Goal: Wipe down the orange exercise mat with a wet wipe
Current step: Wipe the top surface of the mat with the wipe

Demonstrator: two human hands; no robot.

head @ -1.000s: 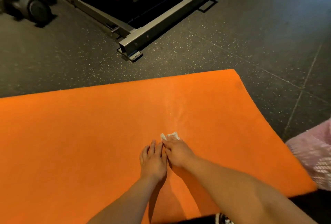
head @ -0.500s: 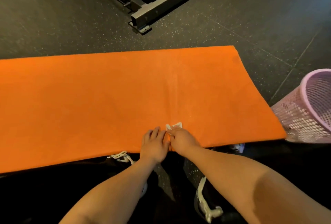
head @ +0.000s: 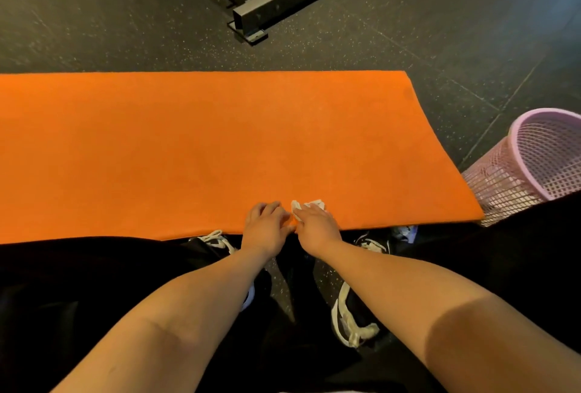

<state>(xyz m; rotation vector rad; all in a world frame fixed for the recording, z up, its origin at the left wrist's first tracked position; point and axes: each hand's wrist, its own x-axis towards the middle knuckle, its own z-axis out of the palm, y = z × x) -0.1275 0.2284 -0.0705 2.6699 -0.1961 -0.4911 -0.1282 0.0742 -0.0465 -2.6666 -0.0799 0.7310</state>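
**Head view.**
- Floor (head: pixel 94 30): dark, speckled rubber with faint seams at the right.
- Metal frame (head: pixel 283 5): grey bar of gym equipment on the floor beyond the mat's far edge, well apart from it.
- Orange exercise mat (head: pixel 188 147): lay flat on the floor, running off the left edge of the picture. Its right end stopped just beside the basket.
- Pink mesh basket (head: pixel 534 156): stood on the floor by the mat's near right corner.
- Wet wipe (head: pixel 309 204): white and crumpled, on the mat close to its near edge, showing past the fingertips.
- Right hand (head: pixel 316 226): fingers together, laid over the wipe and pressing it to the mat.
- Left hand (head: pixel 267 226): rested on the mat just beside the right hand, fingers together and slightly bent, holding nothing.
- Black trousers (head: pixel 94 282) and black-and-white shoes (head: pixel 349 323): at the mat's near edge.

**Change from one second before.** Both hands and the wipe had come from further in on the mat to its near edge. The basket and shoes had come into view.
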